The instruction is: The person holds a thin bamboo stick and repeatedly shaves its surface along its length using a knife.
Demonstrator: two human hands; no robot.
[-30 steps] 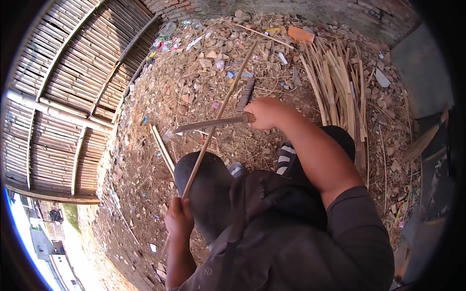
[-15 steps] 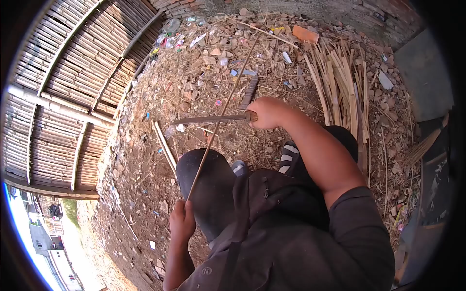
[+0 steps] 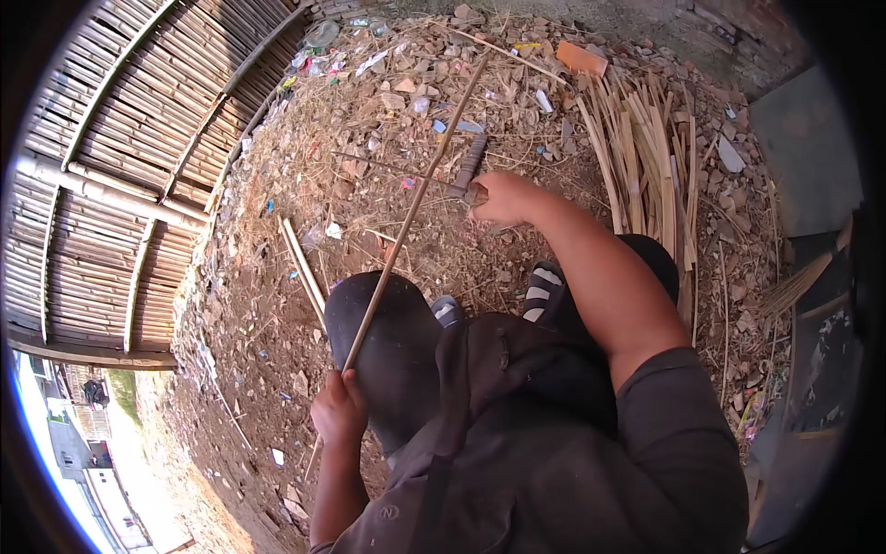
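My left hand (image 3: 340,406) is closed round the lower part of a long thin bamboo strip (image 3: 406,220), which slants up and away across my left knee. In my right hand (image 3: 503,199) is the wooden handle of a long knife (image 3: 395,170). Its blade points left, seen nearly edge-on, and crosses the strip above the knee; whether the two touch I cannot tell. A dark ridged rod-like object (image 3: 472,159) lies on the ground just beyond my right hand.
A pile of split bamboo strips (image 3: 646,157) lies at the right, near an orange brick (image 3: 581,59). Two pale strips (image 3: 303,268) rest left of my knee. A bamboo fence (image 3: 111,194) stands at the left, a brick wall (image 3: 646,28) at the far side. Rubble and litter cover the ground.
The knife blade has swung further up and away along the strip, and has turned edge-on. The strip has rolled from its narrow side to a broader one in my left hand.
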